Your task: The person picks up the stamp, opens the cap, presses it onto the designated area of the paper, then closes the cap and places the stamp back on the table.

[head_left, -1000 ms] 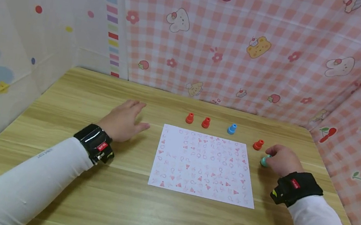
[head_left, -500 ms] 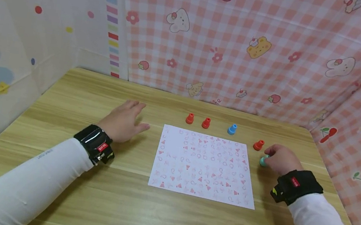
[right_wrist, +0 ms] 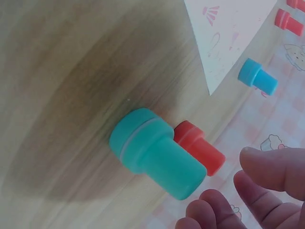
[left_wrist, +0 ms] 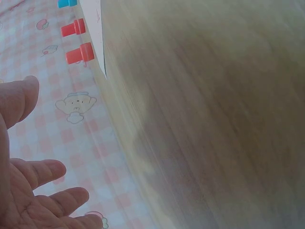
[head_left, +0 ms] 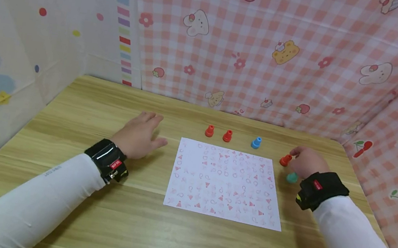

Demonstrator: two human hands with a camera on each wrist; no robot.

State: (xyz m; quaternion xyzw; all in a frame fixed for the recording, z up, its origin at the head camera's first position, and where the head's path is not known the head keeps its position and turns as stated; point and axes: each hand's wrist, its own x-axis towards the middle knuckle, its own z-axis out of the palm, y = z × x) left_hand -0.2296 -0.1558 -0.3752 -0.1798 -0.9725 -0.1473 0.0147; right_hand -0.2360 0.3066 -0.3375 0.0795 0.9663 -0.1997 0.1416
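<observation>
Red stamp (head_left: 285,160), one: stands on the surface (head_left: 111,222), just off the far right corner of the printed sheet (head_left: 227,184). Judged light, stiff plastic, smooth and perhaps a little slippery, hardly fragile; best taken by the narrow handle, thumb against forefinger, clear of the wide base. Long axis vertical; base down, handle pointing up. Right hand (head_left: 309,162): just beside the handle, thumb and forefinger parted with a gap to the stamp in the right wrist view, grasping nothing. Green stamp (head_left: 292,178), one: beside the red, nearer the person, likewise upright. Blue stamp (head_left: 256,143), one: upright beyond the sheet's far edge. Further red stamps (head_left: 209,131), two: upright, side by side, left of the blue. Left hand (head_left: 139,136): left of the sheet, fingers extended, released, holding nothing; contact with the surface cannot be told. Backdrop: pink gingham cloth (head_left: 212,57).
</observation>
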